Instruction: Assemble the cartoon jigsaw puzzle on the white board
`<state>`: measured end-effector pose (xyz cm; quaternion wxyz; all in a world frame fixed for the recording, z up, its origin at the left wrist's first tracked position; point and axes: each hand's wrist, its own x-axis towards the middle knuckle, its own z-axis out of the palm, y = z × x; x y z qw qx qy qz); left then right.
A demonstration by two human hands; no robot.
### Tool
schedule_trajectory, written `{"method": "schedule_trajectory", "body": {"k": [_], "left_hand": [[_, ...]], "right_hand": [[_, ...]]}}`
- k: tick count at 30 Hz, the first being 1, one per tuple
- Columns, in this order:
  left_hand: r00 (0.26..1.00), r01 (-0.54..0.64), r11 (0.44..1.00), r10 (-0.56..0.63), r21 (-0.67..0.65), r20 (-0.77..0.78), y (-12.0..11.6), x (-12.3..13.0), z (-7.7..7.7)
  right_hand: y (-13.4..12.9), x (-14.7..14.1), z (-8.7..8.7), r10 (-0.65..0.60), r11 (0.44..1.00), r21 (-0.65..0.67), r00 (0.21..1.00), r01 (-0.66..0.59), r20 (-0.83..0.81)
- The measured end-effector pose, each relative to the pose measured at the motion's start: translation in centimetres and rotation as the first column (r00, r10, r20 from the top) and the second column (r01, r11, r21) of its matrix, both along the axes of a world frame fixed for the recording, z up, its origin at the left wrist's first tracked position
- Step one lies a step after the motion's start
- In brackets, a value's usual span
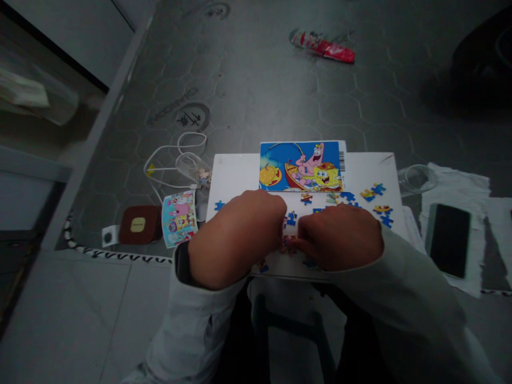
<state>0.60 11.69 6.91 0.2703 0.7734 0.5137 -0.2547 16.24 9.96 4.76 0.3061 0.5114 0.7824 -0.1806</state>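
Observation:
Several jigsaw pieces (382,210) lie scattered over a white board (236,170). A cartoon picture card (302,166) rests along the board's far edge. My left hand (240,237), with a dark band at the wrist, is curled over the board's near left part. Close beside it my right hand (342,237) is bent over the near middle, its fingers closed. Between the two hands are a blue piece (292,218) and some reddish pieces (287,244). What either hand's fingers hold is hidden or too small to name.
Left of the board are a curved cartoon card (180,218), a brown box (140,224) and a white cable (163,147). To the right, a phone (448,240) lies on white paper (478,186) beside a clear cup (419,178). A red wrapper (338,52) is on the floor.

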Motion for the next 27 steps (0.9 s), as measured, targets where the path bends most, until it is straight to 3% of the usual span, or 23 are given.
{"method": "schedule_trajectory", "body": {"k": [15,27], "left_hand": [[0.998,0.022,0.995,-0.016,0.096,-0.064,-0.39,0.37,-0.19],[0.998,0.008,0.999,-0.004,0.052,-0.067,-0.20,-0.03,0.34]], "right_hand": [[-0.26,0.20,-0.28,-0.015,1.000,0.013,1.000,0.015,-0.001],[-0.20,-0.05,0.27,0.033,0.999,-0.001,0.999,-0.033,0.020]]}}
